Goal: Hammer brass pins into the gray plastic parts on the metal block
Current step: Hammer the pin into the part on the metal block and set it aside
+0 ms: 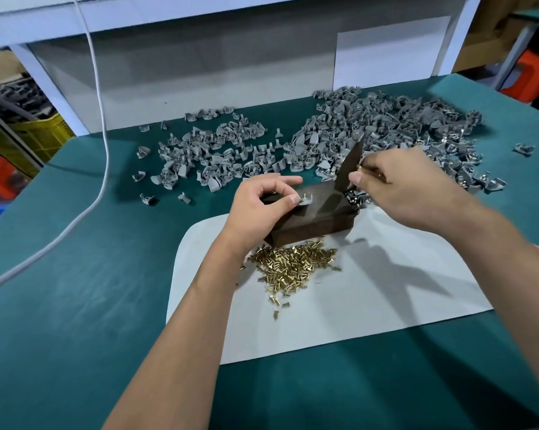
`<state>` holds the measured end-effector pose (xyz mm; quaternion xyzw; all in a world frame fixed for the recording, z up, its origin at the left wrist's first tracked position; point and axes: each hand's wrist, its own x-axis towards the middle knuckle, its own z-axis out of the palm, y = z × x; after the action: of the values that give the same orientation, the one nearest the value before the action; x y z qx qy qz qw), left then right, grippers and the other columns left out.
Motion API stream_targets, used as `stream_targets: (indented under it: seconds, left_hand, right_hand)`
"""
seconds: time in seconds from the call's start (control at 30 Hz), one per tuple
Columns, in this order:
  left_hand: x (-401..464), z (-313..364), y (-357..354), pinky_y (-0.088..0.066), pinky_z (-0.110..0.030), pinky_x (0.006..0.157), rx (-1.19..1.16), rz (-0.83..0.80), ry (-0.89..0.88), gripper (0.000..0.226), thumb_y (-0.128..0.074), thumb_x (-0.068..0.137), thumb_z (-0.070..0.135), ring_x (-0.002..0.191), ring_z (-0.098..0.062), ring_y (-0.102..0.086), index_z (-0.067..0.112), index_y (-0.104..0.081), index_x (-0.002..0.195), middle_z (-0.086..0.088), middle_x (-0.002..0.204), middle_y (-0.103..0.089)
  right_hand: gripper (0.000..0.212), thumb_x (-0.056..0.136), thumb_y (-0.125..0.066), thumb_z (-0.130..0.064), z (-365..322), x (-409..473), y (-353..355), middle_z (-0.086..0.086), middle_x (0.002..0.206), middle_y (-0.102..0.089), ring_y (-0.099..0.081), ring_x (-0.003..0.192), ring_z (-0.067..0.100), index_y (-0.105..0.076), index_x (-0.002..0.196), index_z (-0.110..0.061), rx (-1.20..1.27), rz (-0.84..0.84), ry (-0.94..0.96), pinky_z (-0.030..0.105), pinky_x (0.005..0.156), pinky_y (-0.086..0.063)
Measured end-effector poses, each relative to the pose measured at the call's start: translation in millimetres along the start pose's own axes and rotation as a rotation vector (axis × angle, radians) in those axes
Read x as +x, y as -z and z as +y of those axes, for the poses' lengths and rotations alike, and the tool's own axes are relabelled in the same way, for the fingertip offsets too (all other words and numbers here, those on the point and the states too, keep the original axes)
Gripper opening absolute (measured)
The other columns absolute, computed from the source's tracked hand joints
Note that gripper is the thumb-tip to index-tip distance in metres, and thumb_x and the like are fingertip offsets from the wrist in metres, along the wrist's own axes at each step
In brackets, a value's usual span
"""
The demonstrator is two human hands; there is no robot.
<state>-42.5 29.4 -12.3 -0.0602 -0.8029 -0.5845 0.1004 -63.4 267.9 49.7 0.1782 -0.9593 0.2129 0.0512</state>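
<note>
A dark metal block point(318, 221) stands on a white sheet point(386, 290) in the middle of the green table. My left hand point(259, 209) pinches a gray plastic part point(304, 200) on the block's top, and two brass pins stick up from that part. My right hand point(398, 184) grips a dark flat metal striking tool point(350, 164), raised and tilted above the block's right end. A heap of loose brass pins point(293, 265) lies on the sheet just in front of the block.
Large heaps of gray plastic parts cover the table behind the block, one at the left point(218, 153) and one at the right point(417, 128). A white cable point(104, 144) hangs down at the left. A yellow crate point(29, 138) stands off the table's left edge.
</note>
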Motion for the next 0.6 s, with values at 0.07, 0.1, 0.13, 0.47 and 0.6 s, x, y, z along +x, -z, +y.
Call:
stream_targets:
  seconds: [0.07,0.1,0.13,0.47,0.6]
  left_hand:
    - [0,-1,0,-0.049,-0.042,0.107,0.001,0.000,-0.003,0.007,-0.075,0.087,0.003,0.113,-0.010,-0.067,0.006,-0.078,0.082,0.002,0.117,-0.075]
    - [0,-1,0,-0.049,-0.041,0.106,0.000,-0.004,-0.003,0.006,-0.075,0.087,0.002,0.113,-0.011,-0.067,0.006,-0.078,0.083,0.002,0.117,-0.075]
    - [0,-1,0,-0.050,-0.039,0.106,0.001,-0.009,-0.005,0.006,-0.075,0.087,0.002,0.113,-0.010,-0.068,0.005,-0.078,0.083,0.001,0.117,-0.075]
    - [0,-2,0,-0.051,-0.036,0.103,-0.001,-0.006,-0.022,0.009,-0.076,0.087,0.004,0.110,-0.009,-0.069,0.009,-0.078,0.080,0.003,0.117,-0.075]
    - [0,-2,-2,-0.053,-0.038,0.101,-0.027,-0.003,-0.021,0.010,-0.075,0.088,0.006,0.109,-0.008,-0.069,0.012,-0.078,0.080,0.005,0.117,-0.075]
  right_hand:
    - [0.041,0.103,-0.054,-0.039,-6,-2,-1,0.002,0.063,-0.060,-0.056,0.058,0.021,-0.054,0.070,-0.016,0.050,0.000,0.038,0.033,0.052,-0.033]
    - [0.040,0.104,-0.054,-0.039,-9,-2,-2,0.002,0.064,-0.061,-0.055,0.058,0.020,-0.055,0.070,-0.016,0.069,-0.007,0.051,0.033,0.052,-0.033]
    - [0.039,0.104,-0.054,-0.038,-12,-3,-2,0.001,0.064,-0.061,-0.055,0.059,0.019,-0.056,0.071,-0.016,0.076,-0.016,0.060,0.033,0.052,-0.033]
    - [0.027,0.093,-0.071,-0.041,19,2,4,-0.005,0.073,-0.067,-0.063,0.071,0.020,-0.061,0.073,-0.026,-0.004,0.033,-0.084,0.038,0.069,-0.054]
    - [0.023,0.083,-0.080,-0.028,40,-2,6,-0.004,0.070,-0.066,-0.062,0.069,0.021,-0.064,0.067,-0.024,-0.082,0.000,-0.220,0.036,0.067,-0.053]
